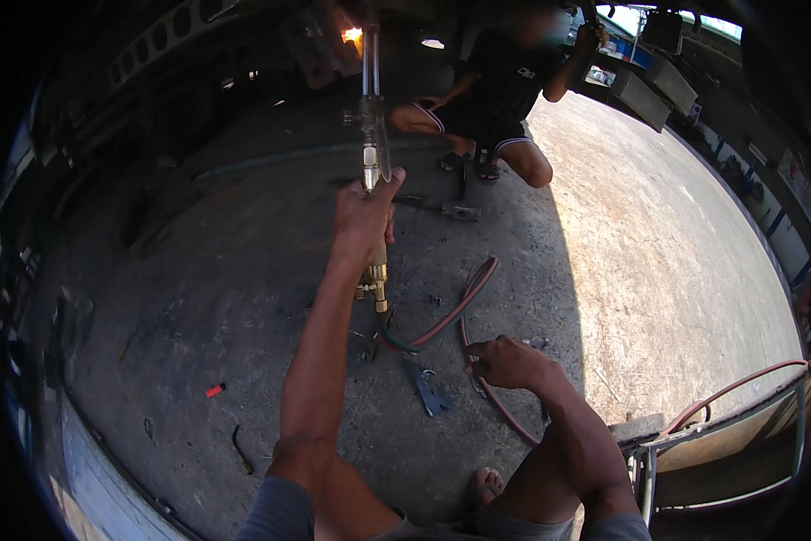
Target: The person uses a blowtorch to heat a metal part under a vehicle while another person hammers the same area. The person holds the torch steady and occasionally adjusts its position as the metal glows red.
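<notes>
My left hand (362,221) is wrapped around a gas cutting torch (380,270), thumb along its upper side. The torch's long metal tubes (370,68) reach up and away, beside a bright orange glow (352,36) on dark metalwork. Paired red and green hoses (442,325) run from the torch's brass rear fittings and loop on the concrete. My right hand (514,362) hangs near my right knee, fingers partly bent and apart. Its fingertips overlap the red hose in the view; I see no clear grip on it.
A person (514,90) squats ahead under the vehicle's dark underside. A hammer (460,212) lies before them. On the floor are a blue-grey metal plate (430,392), a red lighter-like piece (215,390) and scraps. A metal frame (730,451) stands at lower right, beside sunlit concrete.
</notes>
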`<state>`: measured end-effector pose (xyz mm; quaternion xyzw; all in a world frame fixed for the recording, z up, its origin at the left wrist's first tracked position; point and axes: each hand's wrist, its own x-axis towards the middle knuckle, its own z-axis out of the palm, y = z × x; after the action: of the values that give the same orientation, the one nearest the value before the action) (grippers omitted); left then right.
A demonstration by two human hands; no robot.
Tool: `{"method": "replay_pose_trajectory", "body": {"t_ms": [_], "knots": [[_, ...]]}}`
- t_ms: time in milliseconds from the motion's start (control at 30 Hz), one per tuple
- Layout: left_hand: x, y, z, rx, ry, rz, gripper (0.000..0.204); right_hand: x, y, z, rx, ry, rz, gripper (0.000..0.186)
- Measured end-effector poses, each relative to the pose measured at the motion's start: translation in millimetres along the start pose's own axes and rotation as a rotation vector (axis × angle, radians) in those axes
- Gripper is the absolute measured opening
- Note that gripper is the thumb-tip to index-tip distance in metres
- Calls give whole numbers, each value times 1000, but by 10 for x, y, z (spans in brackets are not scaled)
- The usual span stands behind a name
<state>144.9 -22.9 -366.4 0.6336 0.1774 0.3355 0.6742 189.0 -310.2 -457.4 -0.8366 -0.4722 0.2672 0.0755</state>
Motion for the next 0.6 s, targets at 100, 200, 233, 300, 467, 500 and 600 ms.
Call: {"method": "replay_pose_trajectory", "body": {"t_ms": [100, 200, 233, 300, 467, 500, 600], "knots": [[6, -14, 13, 16, 7, -2, 43, 14, 13, 23, -6, 4, 1, 47], [11, -27, 27, 34, 11, -6, 43, 17, 10, 29, -6, 9, -4, 47], [12, -29, 29, 40, 11, -7, 42, 16, 9, 30, -4, 11, -7, 48], [13, -29, 40, 23, 5, -7, 42, 22, 30, 44, -9, 10, -4, 48], [21, -43, 25, 18, 1, 4, 40, 14, 18, 46, -32, 16, -8, 47], [16, -37, 29, 18, 0, 2, 40, 12, 33, 55, -42, 23, -14, 47], [-6, -16, 47, -3, 13, -12, 39, 8, 78, 82, -49, 44, -29, 45]]}}
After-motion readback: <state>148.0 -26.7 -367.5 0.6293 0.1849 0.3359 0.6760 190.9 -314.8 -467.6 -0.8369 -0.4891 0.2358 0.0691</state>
